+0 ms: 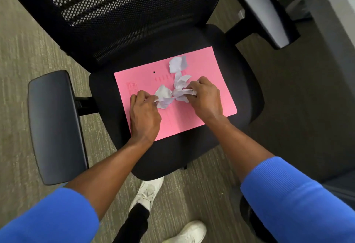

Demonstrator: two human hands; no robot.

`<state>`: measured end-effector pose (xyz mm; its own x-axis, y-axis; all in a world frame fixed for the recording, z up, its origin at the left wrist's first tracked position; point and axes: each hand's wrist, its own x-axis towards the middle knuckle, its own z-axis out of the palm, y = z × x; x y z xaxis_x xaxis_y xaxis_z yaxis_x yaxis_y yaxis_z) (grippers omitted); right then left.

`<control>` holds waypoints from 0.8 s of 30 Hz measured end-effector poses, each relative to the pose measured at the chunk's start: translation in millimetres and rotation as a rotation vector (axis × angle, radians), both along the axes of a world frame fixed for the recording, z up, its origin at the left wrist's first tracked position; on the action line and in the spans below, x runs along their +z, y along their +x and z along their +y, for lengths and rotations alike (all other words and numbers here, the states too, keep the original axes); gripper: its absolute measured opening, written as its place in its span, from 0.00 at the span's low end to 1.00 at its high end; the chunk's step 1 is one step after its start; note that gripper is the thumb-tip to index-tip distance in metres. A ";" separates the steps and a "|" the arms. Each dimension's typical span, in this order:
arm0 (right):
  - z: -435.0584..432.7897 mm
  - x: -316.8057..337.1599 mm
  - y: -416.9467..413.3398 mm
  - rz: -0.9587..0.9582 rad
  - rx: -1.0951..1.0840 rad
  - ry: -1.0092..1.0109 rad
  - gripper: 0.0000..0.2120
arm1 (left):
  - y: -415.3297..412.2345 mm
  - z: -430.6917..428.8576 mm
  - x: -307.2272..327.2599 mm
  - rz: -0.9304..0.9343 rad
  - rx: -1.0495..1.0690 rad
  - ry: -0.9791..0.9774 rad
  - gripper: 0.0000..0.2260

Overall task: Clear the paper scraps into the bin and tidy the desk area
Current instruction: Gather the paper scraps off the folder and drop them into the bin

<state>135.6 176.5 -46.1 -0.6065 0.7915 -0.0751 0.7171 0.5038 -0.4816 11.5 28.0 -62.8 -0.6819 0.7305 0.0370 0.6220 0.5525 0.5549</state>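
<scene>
A pink folder (207,66) lies flat on the black seat of an office chair (240,89). Several crumpled white paper scraps (165,95) sit on it between my hands. One more scrap (177,64) lies apart near the folder's far edge. My left hand (144,116) pinches the left end of the pile. My right hand (205,98) is closed on the scraps at the right end. No bin is in view.
The chair's mesh backrest (115,8) rises behind the seat. Its armrests stand at the left (55,125) and at the upper right (263,10). Grey carpet (23,50) surrounds the chair. My white shoes (148,192) are below the seat's front edge.
</scene>
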 end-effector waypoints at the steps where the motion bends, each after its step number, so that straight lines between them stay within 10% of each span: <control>1: -0.8 0.4 4.6 0.028 -0.030 -0.011 0.08 | 1.0 -2.2 0.4 -0.011 0.019 0.013 0.10; 24: -111.0 4.5 178.9 0.501 -0.753 -0.119 0.08 | 127.2 -49.0 47.3 -0.245 0.137 0.239 0.07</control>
